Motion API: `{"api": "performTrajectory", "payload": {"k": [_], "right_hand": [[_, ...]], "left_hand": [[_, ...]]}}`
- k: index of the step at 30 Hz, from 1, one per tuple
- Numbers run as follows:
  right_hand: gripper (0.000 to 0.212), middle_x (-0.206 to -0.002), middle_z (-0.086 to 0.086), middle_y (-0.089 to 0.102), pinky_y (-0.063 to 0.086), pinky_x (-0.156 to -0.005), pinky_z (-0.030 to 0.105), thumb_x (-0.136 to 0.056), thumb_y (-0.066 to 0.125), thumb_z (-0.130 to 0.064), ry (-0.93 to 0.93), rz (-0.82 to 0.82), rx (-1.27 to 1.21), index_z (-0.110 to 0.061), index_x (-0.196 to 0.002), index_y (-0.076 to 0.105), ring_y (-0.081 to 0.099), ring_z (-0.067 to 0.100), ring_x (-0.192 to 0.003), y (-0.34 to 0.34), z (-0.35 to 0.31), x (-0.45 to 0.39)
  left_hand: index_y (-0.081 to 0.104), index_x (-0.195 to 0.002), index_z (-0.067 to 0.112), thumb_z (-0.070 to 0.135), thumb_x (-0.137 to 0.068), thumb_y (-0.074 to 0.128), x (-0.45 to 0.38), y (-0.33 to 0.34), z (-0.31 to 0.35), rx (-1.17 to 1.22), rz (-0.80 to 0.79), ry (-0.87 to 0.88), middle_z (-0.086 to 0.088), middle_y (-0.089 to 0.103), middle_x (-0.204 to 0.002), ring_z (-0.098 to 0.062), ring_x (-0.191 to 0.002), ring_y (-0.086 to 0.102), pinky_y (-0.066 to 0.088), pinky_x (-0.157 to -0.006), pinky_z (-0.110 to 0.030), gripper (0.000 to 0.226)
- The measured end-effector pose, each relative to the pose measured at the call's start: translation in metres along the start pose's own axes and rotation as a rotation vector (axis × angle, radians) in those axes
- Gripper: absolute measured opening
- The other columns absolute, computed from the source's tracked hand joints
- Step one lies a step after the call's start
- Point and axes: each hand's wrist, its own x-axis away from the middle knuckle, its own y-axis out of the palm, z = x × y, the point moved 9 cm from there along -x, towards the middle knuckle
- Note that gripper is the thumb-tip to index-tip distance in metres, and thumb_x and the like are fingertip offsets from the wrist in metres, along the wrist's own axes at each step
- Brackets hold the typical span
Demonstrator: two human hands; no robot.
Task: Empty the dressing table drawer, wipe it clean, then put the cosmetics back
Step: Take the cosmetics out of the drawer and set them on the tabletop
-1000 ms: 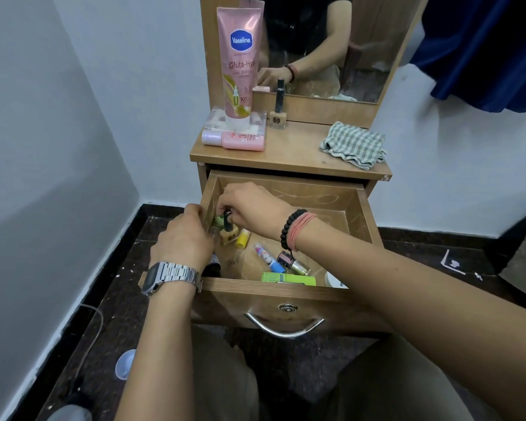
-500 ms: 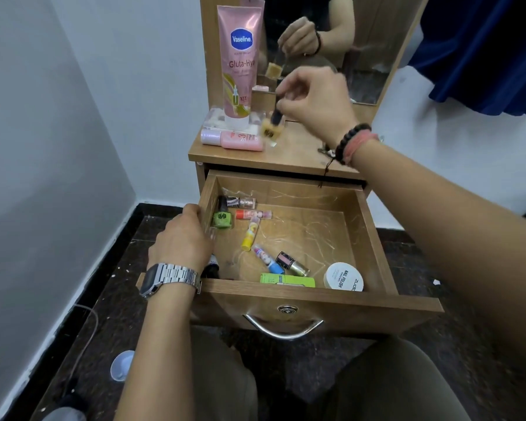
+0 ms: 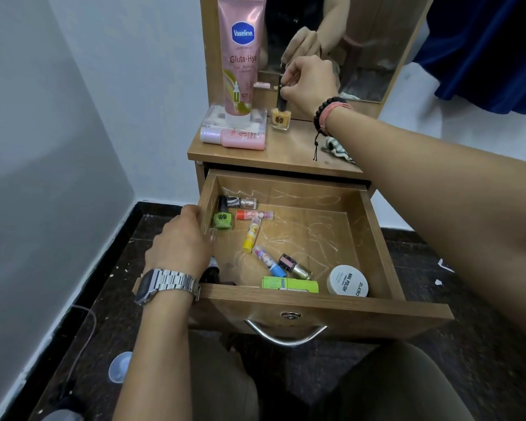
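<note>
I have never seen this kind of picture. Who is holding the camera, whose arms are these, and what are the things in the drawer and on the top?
No robot here. The camera sits on a person's head and looks down, so both arms are their own. The left hand grips the side wall of the open drawer. The fingers of the right hand pinch the black cap of a yellow nail polish bottle, standing it on the dressing table top beside the Vaseline tube. Inside the drawer remain a green nail polish bottle, some small tubes, a green box and a white jar.
</note>
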Motion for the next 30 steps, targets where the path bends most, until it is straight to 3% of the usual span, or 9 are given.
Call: {"api": "performTrajectory", "payload": {"k": [11, 16, 19, 22, 24, 27, 30], "right_hand": [[0.02, -0.091, -0.002, 0.067, 0.053, -0.085, 0.032, -0.079, 0.064, -0.005, -0.007, -0.063, 0.025, -0.018, -0.093, 0.069, 0.063, 0.015, -0.091, 0.022, 0.005, 0.002], [0.014, -0.083, -0.012, 0.062, 0.051, -0.074, 0.018, -0.085, 0.056, -0.015, -0.133, 0.22, -0.157, -0.015, -0.092, 0.069, 0.055, -0.002, -0.073, -0.021, -0.018, 0.018], [0.012, -0.08, -0.012, 0.058, 0.042, -0.063, 0.008, -0.087, 0.055, -0.011, -0.289, 0.263, -0.295, -0.009, -0.09, 0.067, 0.048, -0.006, -0.064, -0.035, -0.05, 0.055], [0.013, -0.083, -0.011, 0.062, 0.038, -0.064, 0.008, -0.086, 0.054, -0.015, -0.431, 0.113, -0.276, -0.015, -0.089, 0.067, 0.049, -0.006, -0.065, -0.009, -0.075, 0.103], [0.017, -0.084, -0.011, 0.066, 0.048, -0.066, 0.022, -0.086, 0.05, -0.022, -0.464, -0.101, -0.124, -0.021, -0.09, 0.067, 0.056, 0.0, -0.071, 0.031, -0.08, 0.13], [0.022, -0.092, -0.006, 0.07, 0.055, -0.074, 0.035, -0.085, 0.05, -0.022, -0.371, -0.472, 0.104, -0.025, -0.098, 0.068, 0.064, 0.018, -0.084, 0.095, -0.064, 0.164], [0.022, -0.101, 0.001, 0.068, 0.053, -0.078, 0.035, -0.089, 0.052, -0.025, -0.269, -0.64, 0.187, -0.025, -0.106, 0.065, 0.064, 0.026, -0.091, 0.127, -0.048, 0.181]], "left_hand": [[0.039, -0.137, 0.027, 0.024, -0.091, 0.052, -0.001, 0.0, 0.0, 0.002, -0.009, -0.005, -0.009, 0.057, -0.125, -0.036, -0.105, 0.056, 0.041, -0.073, -0.04, 0.048], [0.038, -0.137, 0.029, 0.021, -0.09, 0.052, -0.001, 0.0, 0.0, 0.007, -0.016, -0.007, -0.01, 0.058, -0.123, -0.036, -0.103, 0.057, 0.044, -0.074, -0.04, 0.05], [0.038, -0.137, 0.029, 0.022, -0.091, 0.052, 0.0, 0.0, 0.001, 0.014, -0.018, -0.01, -0.01, 0.057, -0.125, -0.036, -0.105, 0.057, 0.042, -0.073, -0.039, 0.049], [0.039, -0.136, 0.027, 0.022, -0.092, 0.05, 0.0, -0.001, 0.002, 0.015, -0.01, -0.006, -0.01, 0.058, -0.123, -0.036, -0.103, 0.057, 0.043, -0.073, -0.039, 0.046], [0.04, -0.137, 0.026, 0.023, -0.091, 0.049, 0.0, -0.001, 0.003, 0.023, -0.016, -0.003, -0.011, 0.058, -0.123, -0.037, -0.103, 0.057, 0.046, -0.076, -0.041, 0.047], [0.039, -0.137, 0.025, 0.021, -0.089, 0.048, 0.0, 0.0, 0.003, 0.024, -0.026, -0.006, -0.014, 0.057, -0.125, -0.039, -0.106, 0.056, 0.047, -0.082, -0.043, 0.049], [0.039, -0.137, 0.025, 0.021, -0.088, 0.049, 0.0, 0.0, 0.002, 0.026, -0.033, -0.009, -0.014, 0.057, -0.125, -0.039, -0.106, 0.057, 0.048, -0.084, -0.044, 0.05]]}}
